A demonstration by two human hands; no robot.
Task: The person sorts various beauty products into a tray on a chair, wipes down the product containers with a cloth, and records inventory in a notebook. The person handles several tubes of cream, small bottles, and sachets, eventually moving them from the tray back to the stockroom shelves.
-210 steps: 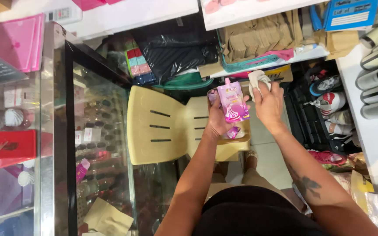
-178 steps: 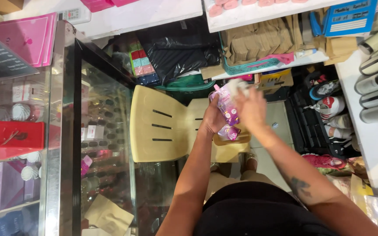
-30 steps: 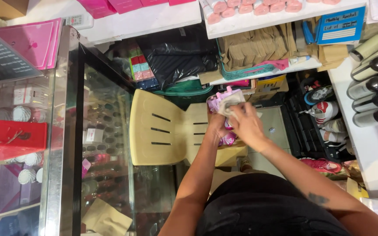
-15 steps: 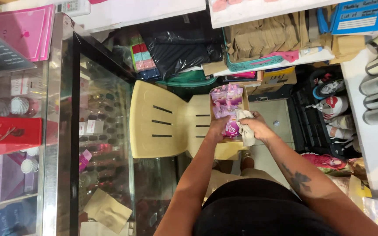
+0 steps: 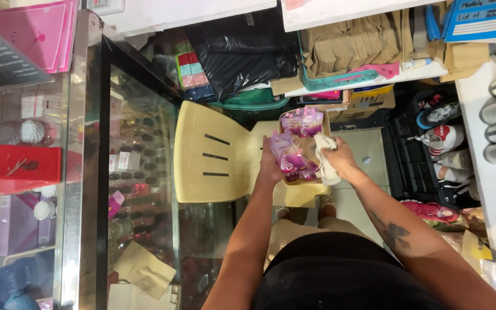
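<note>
Pink-and-purple spouted plastic pouch [image 5: 287, 159] is the item in hand; it sits tilted above the near end of the shallow tan cardboard box [image 5: 321, 119], over the seat of the cream moulded plastic chair [image 5: 213, 155]. Largest in view is the glass display counter with metal edging [image 5: 81, 172], which stands to the left, just beside the chair back. White shelving [image 5: 368, 86] runs along the top, carrying a black plastic bag [image 5: 239, 51] and a stack of brown paper bags [image 5: 351, 46] in a teal basket. The cardboard box rests on the chair seat and holds further pink-and-purple pouches [image 5: 301, 121] at its far end. The left hand [image 5: 271, 166] is closed on the pouch, fingers wrapped round its left edge. The right hand [image 5: 340, 161] is closed on a crumpled off-white cloth [image 5: 325, 158], which hangs against the right side of the box, just beside the pouch. Contact between cloth and pouch cannot be determined.
</note>
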